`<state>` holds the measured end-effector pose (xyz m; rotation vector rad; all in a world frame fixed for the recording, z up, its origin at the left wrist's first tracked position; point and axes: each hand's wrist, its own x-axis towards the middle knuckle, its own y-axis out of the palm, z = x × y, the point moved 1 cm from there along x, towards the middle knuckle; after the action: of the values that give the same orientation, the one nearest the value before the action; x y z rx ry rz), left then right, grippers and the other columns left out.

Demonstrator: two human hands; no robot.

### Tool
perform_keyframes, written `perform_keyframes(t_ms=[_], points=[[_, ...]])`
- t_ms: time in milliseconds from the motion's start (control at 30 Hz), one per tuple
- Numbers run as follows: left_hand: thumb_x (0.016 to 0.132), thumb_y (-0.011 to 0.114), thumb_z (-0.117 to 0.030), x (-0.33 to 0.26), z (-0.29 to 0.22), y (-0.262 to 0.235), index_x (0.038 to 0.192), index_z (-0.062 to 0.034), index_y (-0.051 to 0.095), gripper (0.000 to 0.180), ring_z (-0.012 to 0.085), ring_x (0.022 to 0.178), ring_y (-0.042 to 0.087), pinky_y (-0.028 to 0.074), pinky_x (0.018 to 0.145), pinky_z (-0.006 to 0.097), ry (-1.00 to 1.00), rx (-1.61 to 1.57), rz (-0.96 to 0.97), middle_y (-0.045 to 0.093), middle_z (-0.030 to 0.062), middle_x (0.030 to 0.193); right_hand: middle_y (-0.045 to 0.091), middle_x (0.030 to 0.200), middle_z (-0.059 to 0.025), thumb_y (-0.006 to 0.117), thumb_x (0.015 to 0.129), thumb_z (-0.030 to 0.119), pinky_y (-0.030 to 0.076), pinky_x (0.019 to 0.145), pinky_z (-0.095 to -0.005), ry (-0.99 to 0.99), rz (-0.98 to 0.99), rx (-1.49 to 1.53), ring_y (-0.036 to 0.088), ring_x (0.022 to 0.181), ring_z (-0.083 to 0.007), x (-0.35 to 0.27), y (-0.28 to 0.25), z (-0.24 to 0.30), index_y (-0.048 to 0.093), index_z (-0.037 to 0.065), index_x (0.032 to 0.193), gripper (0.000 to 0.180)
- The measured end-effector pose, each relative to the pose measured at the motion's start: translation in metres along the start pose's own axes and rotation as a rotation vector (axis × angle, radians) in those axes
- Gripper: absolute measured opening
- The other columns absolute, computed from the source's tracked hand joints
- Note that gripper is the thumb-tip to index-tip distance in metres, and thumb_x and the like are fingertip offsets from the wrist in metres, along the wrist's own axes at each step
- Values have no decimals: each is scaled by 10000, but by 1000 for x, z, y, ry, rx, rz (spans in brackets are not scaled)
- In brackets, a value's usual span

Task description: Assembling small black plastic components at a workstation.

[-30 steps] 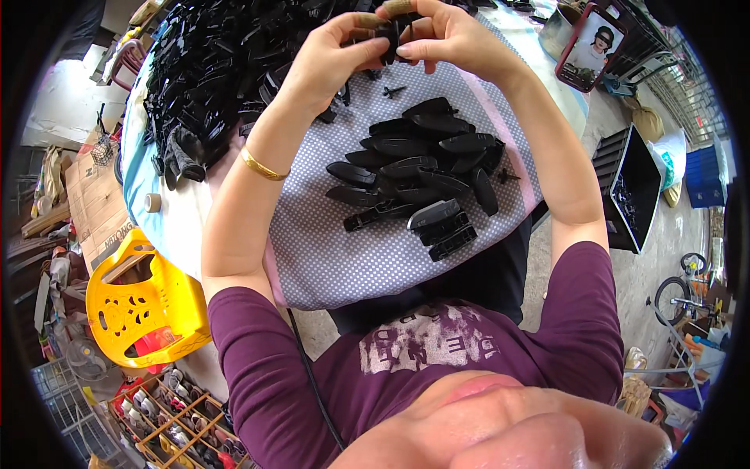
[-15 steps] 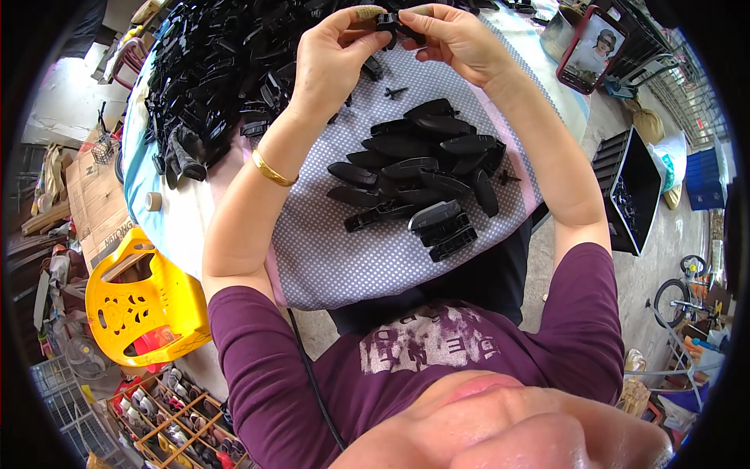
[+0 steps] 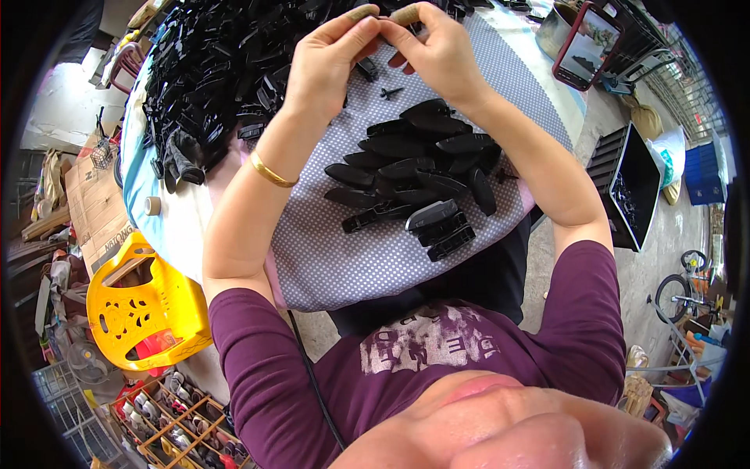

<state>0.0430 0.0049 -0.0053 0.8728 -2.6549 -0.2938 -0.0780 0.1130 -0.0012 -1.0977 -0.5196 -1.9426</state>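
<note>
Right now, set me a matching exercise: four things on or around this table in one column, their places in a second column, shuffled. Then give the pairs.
Things
1. phone
2. yellow chair
3. bangle
4. small black part

Places
A. on the left wrist
B. pinched between the fingertips of both hands, above the table's far side
C. on the floor to the person's left, beside the table
D. propped at the table's far right corner

Pairs: 1-D, 2-C, 3-A, 4-B
</note>
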Motion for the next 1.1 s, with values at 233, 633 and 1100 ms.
perform_keyframes(t_ms=[233,633,1100], points=[[922,563,-79,0,-23,2,1139,4,622,240,168,920,622,481,866,268,57,11,87,665,101,1016,682,888,-56,664,873,271,548,661,-239,633,431,-43,659,712,-115,3,-7,8,618,-11,1116,376],[899,586,-32,-12,-47,13,1080,30,635,198,127,814,629,498,759,231,39,160,66,675,72,920,686,848,-94,696,842,192,517,649,-267,257,573,-413,642,720,-120,7,-5,2,651,33,1082,292],[806,680,-307,-69,-60,14,815,-40,706,269,291,771,606,483,691,363,158,1351,234,618,135,782,679,831,-109,693,768,323,517,695,-335,234,573,-643,654,753,-258,-5,10,-37,680,75,981,327]])
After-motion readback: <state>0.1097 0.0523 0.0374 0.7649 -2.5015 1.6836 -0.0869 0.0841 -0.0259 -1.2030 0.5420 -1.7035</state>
